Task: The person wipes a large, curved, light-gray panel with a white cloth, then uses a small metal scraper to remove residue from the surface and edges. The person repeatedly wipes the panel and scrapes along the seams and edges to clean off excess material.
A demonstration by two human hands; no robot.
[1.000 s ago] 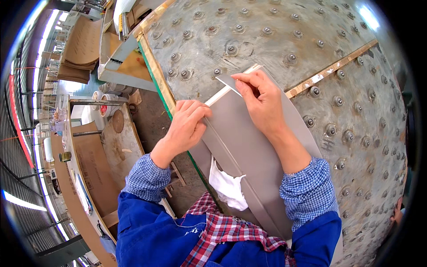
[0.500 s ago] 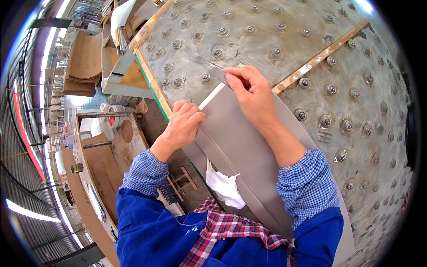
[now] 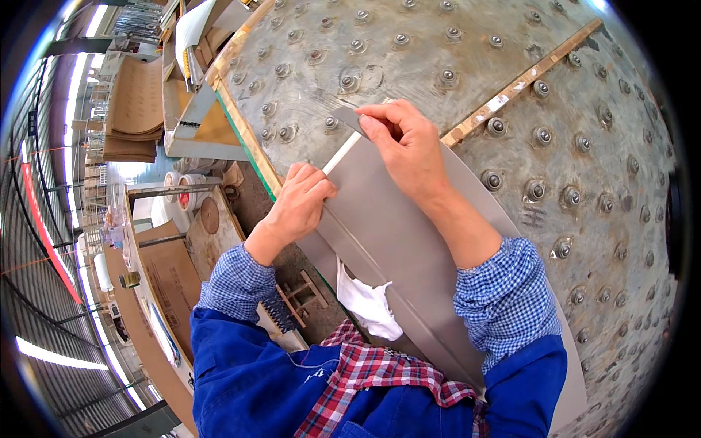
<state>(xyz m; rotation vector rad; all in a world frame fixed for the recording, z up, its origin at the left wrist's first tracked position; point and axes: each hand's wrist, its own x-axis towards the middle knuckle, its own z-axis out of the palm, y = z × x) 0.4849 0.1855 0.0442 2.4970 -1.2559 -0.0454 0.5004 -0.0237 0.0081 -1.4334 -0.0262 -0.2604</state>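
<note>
A large grey board (image 3: 431, 248) with a lengthwise seam lies on a metal table (image 3: 606, 219) studded with ball rollers. A white strip (image 3: 339, 153) runs along its far end. My left hand (image 3: 298, 206) has its fingers curled on the board's left edge at the strip's lower end. Beyond it, my right hand (image 3: 405, 153) pinches a small, thin dark-grey piece (image 3: 346, 119) over the upper part of the strip. A crumpled white cloth (image 3: 365, 303) rests on the lower left of the board.
A wooden batten (image 3: 526, 80) crosses the table at upper right, and a green-edged wooden rail (image 3: 244, 136) borders its left. To the left are stacked brown sheets (image 3: 135, 102), white buckets (image 3: 186, 190), an open wooden cart (image 3: 204, 237) and a small wooden rack (image 3: 299, 299) on the floor.
My right hand, pinching the grey piece, has shifted slightly left and up in the picture. The piece now shows a darker face. My left hand stays on the board's edge.
</note>
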